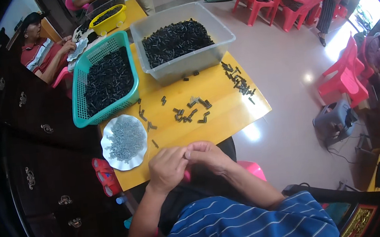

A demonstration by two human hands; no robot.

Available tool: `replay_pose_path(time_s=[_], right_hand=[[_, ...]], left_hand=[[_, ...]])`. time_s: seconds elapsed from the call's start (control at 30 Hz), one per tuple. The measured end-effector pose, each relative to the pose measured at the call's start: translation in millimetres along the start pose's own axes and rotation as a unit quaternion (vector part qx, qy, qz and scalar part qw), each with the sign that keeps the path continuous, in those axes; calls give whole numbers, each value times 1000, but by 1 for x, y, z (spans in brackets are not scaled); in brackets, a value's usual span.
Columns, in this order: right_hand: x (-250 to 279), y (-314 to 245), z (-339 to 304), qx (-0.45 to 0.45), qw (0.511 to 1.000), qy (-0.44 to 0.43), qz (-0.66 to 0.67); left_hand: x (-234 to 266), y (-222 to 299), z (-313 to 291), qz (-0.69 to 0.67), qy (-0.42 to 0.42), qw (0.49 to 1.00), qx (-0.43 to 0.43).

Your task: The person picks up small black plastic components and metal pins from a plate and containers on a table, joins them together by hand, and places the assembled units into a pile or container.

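Two bare hands, the left hand (164, 169) and right hand (207, 156), meet at the yellow bench's (166, 135) near edge, fingers bent inward; I cannot tell what they grip. Short black tubular pieces (178, 112) lie loose there and crowd a teal perforated plastic basket (80, 82) and translucent plastic bin (189, 68). Small silvery pieces (126, 140) heap a white scalloped dish (105, 151). Plenty seems left; which are finished is unclear.

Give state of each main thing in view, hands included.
Left hand: fingers curled; contents unclear.
Right hand: fingers bent; contents unclear.
Teal basket: uncovered, filled with black pieces.
Clear bin: uncovered, black pieces inside.
White plate: piled with silvery pieces.
Yellow basin: uncovered, black pieces inside.
Loose black pieces: scattered on table.
Cabinet drawers: apparently shut.
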State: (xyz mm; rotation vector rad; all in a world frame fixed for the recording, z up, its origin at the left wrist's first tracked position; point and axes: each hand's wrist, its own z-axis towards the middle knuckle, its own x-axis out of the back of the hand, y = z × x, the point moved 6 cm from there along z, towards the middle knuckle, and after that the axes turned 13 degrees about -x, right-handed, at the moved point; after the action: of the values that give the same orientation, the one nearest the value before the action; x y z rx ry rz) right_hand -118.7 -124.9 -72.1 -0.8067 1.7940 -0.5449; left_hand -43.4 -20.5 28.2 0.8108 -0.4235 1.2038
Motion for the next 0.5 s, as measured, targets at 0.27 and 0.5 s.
replay_pose_path(time_s=[0.27,0.5], right_hand=[[3,-13,-4,12,1000,5,25],[7,-19,-3,23,995,-16,93]], left_hand=[[-3,-2,11,-14,20,1000,12],[29,-9,59,2,67,998,-12]])
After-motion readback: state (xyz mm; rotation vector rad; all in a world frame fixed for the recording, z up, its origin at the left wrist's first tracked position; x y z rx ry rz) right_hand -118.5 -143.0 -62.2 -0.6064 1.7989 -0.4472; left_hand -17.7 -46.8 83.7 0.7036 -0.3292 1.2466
